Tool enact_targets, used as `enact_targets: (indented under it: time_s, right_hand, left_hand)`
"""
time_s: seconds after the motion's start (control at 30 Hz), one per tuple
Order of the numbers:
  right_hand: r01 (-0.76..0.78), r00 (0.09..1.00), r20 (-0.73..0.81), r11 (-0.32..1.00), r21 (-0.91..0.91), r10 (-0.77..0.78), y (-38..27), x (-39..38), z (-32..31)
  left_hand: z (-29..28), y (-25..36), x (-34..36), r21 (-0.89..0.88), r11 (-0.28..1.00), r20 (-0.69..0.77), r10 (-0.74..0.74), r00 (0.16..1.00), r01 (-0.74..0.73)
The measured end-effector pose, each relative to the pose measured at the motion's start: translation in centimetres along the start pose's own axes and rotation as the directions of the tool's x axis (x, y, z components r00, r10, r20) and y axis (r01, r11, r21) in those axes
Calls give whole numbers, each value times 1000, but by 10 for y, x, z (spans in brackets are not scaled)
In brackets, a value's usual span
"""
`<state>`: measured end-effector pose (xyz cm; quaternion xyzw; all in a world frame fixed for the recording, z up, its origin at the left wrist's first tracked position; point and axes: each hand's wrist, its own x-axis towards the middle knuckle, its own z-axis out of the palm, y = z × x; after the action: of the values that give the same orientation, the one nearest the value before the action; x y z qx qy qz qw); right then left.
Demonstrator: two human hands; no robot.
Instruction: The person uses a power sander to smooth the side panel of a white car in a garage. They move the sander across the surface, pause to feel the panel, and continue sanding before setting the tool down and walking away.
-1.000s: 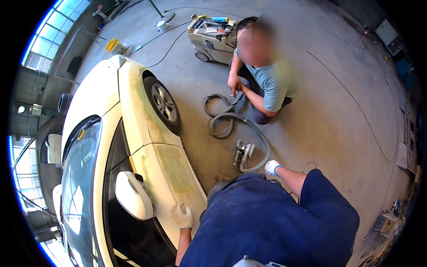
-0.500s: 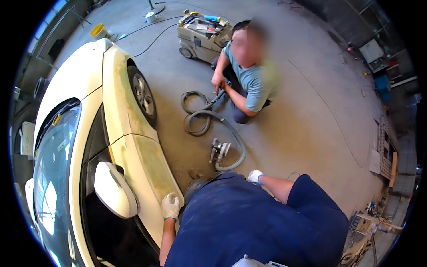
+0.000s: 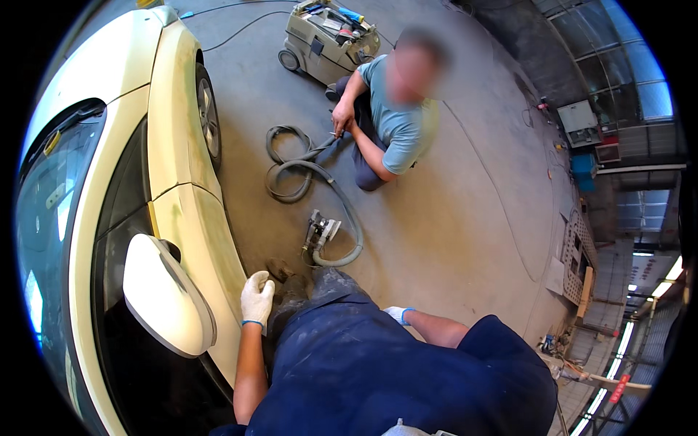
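My left hand [image 3: 257,299] wears a white knit glove with a blue cuff. It hangs beside the pale yellow car door [image 3: 211,251], its fingers loosely extended and the thumb apart, with nothing visible in it. My right hand [image 3: 398,314], gloved too, is at my right side; my dark blue shirt hides part of it, and its fingers cannot be made out. On the floor in front of my feet lies a power sander [image 3: 321,231], joined to a grey hose [image 3: 350,214]. Sanded, greenish patches show on the door and the fender [image 3: 177,138].
A white side mirror [image 3: 163,298] juts out by my left forearm. Another person [image 3: 400,131] squats ahead, hands together, near the coiled hose. Behind them stands a wheeled dust extractor [image 3: 327,47] with items on top. A perforated panel [image 3: 576,247] stands at the right.
My left hand has come off the car door and is now beside it. My right hand has drawn closer to my body. The view has shifted to the right; the sander lies still.
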<state>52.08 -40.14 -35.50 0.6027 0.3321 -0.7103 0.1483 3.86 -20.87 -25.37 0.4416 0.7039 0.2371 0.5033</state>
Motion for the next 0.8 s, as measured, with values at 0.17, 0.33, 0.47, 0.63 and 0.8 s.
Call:
enact_targets:
  time_s: [0.17, 0.33, 0.47, 0.63, 0.8]
  right_hand:
    - [11, 996, 92, 998, -64, -5, -31, -20, 15]
    - [-113, 954, -299, 885, -452, -31, -67, 10, 0]
    - [174, 887, -423, 982, -69, -186, -131, 9, -3]
    - [-31, 920, -391, 999, 17, 35, -137, -10, -10]
    - [-27, 911, -401, 985, 169, 94, -65, -35, -2]
  left_hand:
    - [-20, 14, -10, -702, 635, 142, -320, 937, 324]
    - [-36, -18, -15, -868, 395, 89, -475, 875, 303]
    - [-36, -46, -26, -954, 292, -86, -501, 861, 75]
    - [-37, -26, -25, -965, 240, -71, -619, 782, 103]
    - [-16, -30, -25, -951, 305, -168, -663, 730, 58]
